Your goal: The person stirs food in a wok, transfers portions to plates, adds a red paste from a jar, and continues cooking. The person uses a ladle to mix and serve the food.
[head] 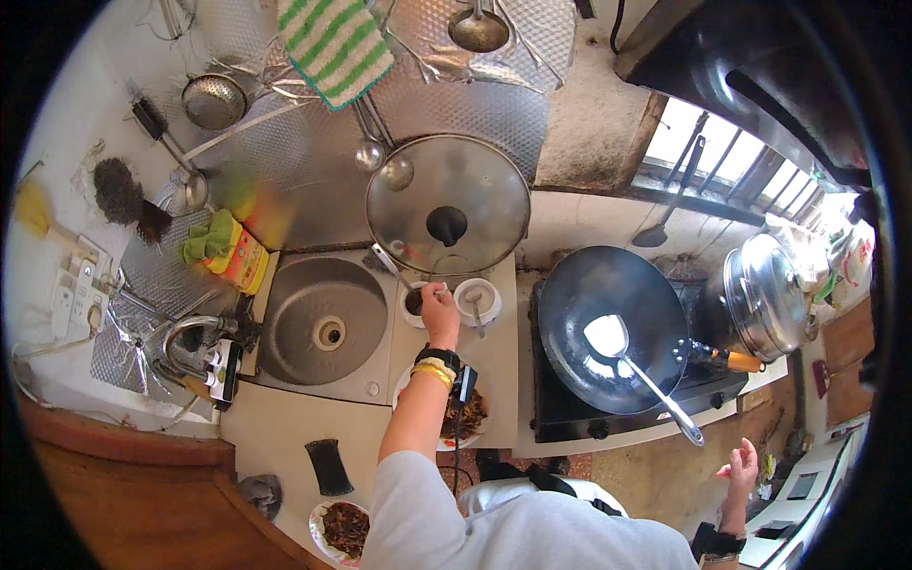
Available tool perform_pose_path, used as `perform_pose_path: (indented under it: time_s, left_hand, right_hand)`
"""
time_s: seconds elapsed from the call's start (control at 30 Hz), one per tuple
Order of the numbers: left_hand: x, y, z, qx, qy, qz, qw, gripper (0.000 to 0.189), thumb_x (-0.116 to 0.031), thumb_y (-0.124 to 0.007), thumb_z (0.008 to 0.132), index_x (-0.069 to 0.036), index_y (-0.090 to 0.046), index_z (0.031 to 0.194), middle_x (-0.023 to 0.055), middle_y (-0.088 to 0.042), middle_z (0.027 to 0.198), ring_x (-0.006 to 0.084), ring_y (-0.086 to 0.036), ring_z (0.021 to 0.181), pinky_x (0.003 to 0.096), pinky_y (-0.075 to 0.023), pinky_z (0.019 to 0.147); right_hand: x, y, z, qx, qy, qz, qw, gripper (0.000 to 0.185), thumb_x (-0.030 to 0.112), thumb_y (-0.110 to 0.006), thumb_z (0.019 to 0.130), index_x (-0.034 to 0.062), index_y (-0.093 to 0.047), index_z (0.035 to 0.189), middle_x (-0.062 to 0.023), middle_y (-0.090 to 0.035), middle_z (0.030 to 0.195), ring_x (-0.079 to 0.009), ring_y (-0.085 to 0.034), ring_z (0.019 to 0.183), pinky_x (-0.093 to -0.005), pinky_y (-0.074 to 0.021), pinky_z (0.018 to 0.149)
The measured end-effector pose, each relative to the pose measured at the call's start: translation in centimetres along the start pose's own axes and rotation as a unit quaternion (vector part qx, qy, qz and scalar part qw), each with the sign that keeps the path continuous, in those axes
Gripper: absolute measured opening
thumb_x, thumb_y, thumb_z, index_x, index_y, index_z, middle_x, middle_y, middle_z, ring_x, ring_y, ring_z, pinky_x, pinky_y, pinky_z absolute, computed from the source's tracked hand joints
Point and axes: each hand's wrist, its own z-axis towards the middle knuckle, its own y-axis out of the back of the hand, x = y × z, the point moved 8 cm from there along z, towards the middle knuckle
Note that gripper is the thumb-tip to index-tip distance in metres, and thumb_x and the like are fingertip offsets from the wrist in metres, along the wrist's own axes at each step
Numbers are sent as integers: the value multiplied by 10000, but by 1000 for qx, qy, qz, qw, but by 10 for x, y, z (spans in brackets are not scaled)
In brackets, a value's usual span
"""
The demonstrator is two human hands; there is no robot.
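Observation:
My left hand (439, 308) reaches over the counter to a small white bowl (413, 313) with dark contents and a spoon (390, 263) in it. The fingers are bent near the rim; what they hold is too small to tell. Beside it stands a second white bowl (478, 302) with a spoon resting in it. My right hand (741, 464) is raised at the lower right, holding nothing, fingers apart. A dark wok (605, 285) sits on the gas stove, with a metal spatula (607, 336) lying in it. My left forearm partly covers a plate of cooked food (467, 420).
A steel sink (285, 320) with a faucet (203, 324) is at the left. Behind the bowls leans a large glass lid (447, 178). A steel steamer pot (766, 299) stands right of the wok. Another plate of food (342, 529) and a black pad (329, 467) lie at the lower left.

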Motion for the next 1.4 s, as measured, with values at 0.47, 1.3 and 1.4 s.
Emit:
perform_pose_path:
  time_s: [0.47, 1.3, 1.4]
  left_hand:
    - [-160, 92, -79, 149, -138, 27, 979, 190, -133, -596, 824, 6, -595, 953, 57, -625, 854, 131, -573, 775, 264, -457, 707]
    - [-217, -14, -302, 572, -33, -11, 820, 176, -59, -625, 818, -14, -618, 988, 10, -625, 895, 61, -564, 818, 202, -457, 741]
    - [-217, -16, -293, 568, -41, -8, 822, 170, -58, -625, 816, -14, -621, 980, 7, -625, 886, 59, -564, 813, 201, -458, 736]
  right_hand:
    - [78, 23, 63, 43, 157, 17, 986, 328, 142, -569, 858, -19, -503, 1135, -20, -515, 772, -71, -492, 541, -203, -415, 491]
    - [225, -260, 17, 482, 199, 76, 850, 183, 212, -641, 833, 32, -668, 846, 14, -552, 609, -26, -442, 524, -176, -329, 440]
    - [228, -260, 21, 432, 244, 33, 868, 279, 239, -620, 835, -8, -620, 706, -13, -508, 505, -53, -435, 461, -230, -340, 417]
